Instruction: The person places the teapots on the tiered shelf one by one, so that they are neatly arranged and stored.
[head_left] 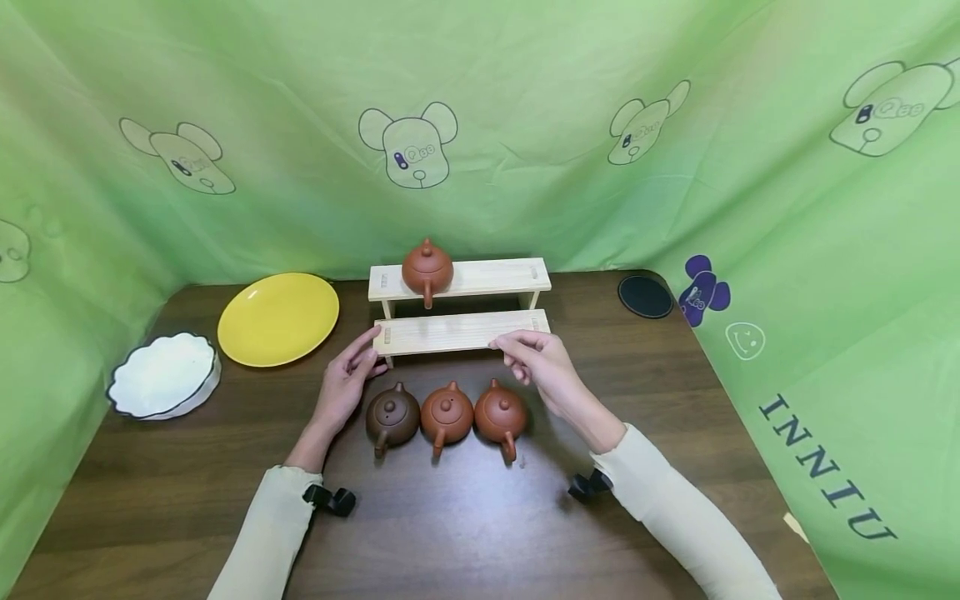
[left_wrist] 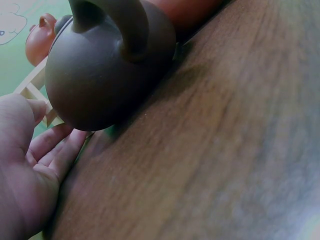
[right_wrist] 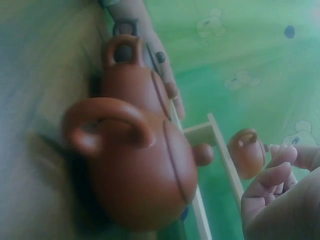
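Before me stands a two-tier wooden stand [head_left: 450, 332], with a reddish-brown teapot [head_left: 428, 268] on its upper tier. My left hand [head_left: 347, 385] is at the left end of the lower tier, its fingers fairly straight and close to the board. Over the front edge of the lower tier, towards the right, is my right hand [head_left: 540, 367]; its fingers are loosely bent with nothing visible between them, and contact with the board is unclear. In front of the stand a dark brown teapot [head_left: 393, 414], a reddish-brown teapot [head_left: 447, 414] and another reddish-brown teapot [head_left: 501, 414] form a row.
A yellow plate [head_left: 279, 320] and a white scalloped dish [head_left: 162, 375] lie to the left on the wooden table [head_left: 465, 533]. At the back right is a dark oval mat [head_left: 646, 297]. Green printed cloth [head_left: 517, 133] hangs around the table's back and sides.
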